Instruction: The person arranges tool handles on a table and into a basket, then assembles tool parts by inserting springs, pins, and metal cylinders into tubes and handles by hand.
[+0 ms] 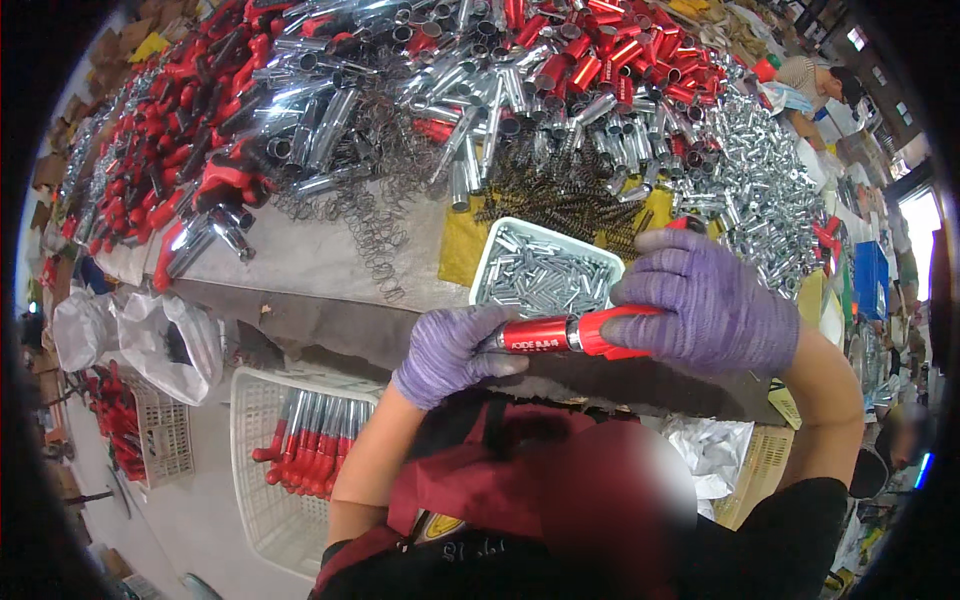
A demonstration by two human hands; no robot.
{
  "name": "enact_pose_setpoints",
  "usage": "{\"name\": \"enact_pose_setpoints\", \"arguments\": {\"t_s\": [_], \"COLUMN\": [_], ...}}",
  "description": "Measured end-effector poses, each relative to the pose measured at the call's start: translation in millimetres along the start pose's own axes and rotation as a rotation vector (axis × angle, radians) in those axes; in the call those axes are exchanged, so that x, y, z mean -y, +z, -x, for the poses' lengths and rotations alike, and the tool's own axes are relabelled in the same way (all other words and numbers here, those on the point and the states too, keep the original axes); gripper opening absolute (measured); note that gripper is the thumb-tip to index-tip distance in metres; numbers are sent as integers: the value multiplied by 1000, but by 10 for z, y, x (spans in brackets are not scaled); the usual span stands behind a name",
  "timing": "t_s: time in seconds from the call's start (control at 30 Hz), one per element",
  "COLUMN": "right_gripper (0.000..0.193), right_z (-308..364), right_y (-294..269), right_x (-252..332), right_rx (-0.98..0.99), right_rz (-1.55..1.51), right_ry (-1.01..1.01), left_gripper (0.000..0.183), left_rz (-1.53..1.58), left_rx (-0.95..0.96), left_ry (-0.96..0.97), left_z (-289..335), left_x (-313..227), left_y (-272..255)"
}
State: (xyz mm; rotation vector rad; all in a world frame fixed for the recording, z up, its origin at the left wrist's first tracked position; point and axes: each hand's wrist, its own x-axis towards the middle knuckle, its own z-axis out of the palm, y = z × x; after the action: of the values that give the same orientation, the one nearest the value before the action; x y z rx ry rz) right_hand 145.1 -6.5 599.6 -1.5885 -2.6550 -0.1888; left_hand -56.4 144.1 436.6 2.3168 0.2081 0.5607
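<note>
At frame centre, left hand point(452, 354) and right hand point(708, 308) grasp opposite ends of 1 red tool point(537, 336); 1 white tray point(484, 262) holds metal pins point(545, 275) just above.

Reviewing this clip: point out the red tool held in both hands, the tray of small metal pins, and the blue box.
Red tool point(548, 335): head view, on its red barrel.
Tray point(485, 262): head view, on its left rim.
Blue box point(872, 282): head view, on its side.

Grey workbench point(285, 250): carried red-handled pieces point(228, 174), silver tubes point(325, 130), red tubes point(586, 72), thin wire springs point(376, 235), a yellow sheet point(456, 248), a pale tray point(481, 268) and heaped small silver fittings point(765, 190).
</note>
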Motion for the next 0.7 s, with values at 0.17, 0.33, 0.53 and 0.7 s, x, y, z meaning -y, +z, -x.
{"name": "enact_pose_setpoints", "arguments": {"t_s": [0.17, 0.33, 0.53, 0.7], "right_gripper": [33, 38, 42, 42], "right_z": [-37, -96, -121, -39], "right_y": [49, -4, -21, 105], "right_x": [84, 127, 151, 161], "right_rx": [145, 276, 271, 179], "right_rz": [-203, -543, -639, -569], "right_ry": [181, 524, 604, 554], "left_gripper": [54, 60, 48, 41], "left_rz": [-55, -185, 82, 18], "left_rx": [-100, -229, -82, -110], "left_ry": [32, 48, 38, 87], "left_z": [60, 126, 121, 169], "left_x": [36, 25, -49, -40], "left_y": [114, 219, 24, 53]}}
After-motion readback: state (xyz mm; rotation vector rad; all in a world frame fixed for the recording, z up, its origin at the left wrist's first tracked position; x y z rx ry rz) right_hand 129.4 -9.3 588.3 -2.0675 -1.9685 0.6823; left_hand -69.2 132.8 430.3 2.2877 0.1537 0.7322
